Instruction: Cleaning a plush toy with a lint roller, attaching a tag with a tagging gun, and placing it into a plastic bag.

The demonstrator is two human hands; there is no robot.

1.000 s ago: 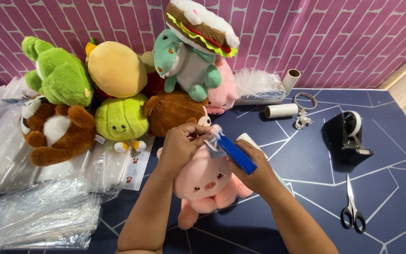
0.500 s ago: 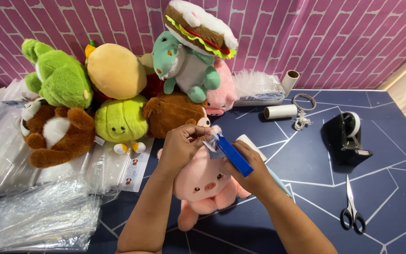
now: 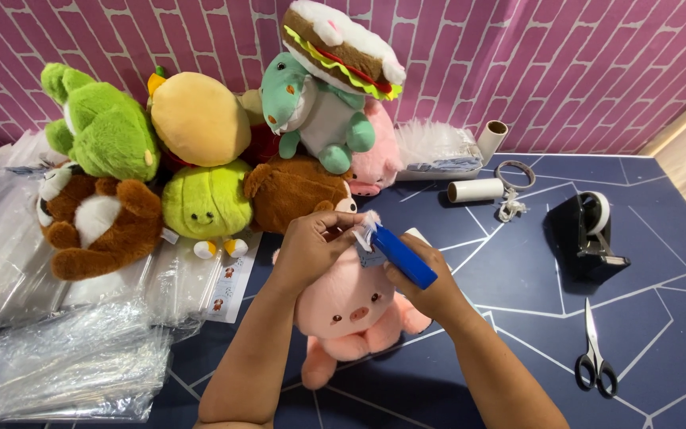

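Your pink pig (image 3: 351, 306) lies face up on the bench (image 3: 518, 270), just in front of you, with the heap of other plush toys (image 3: 208, 151) at 11 o'clock from it. Your left hand (image 3: 311, 242) pinches a small white tag (image 3: 368, 230) at the top of the pig's head, fingers closed narrow on it. Your right hand (image 3: 430, 282) is wrapped around a blue tool (image 3: 402, 256), and its tip touches the tag.

The risk is here: the tool's tip is very near to your left fingertips, so if the tool slides, it can hit the fingers. The tag is small and soft, so it can escape from the pinch, and then the tool goes into the plush instead. The pig is held only at the head; it may turn under the push.

The scissors (image 3: 595, 361) at 4 o'clock and the tape dispenser (image 3: 589, 234) at 2 o'clock are well apart and not in the way.
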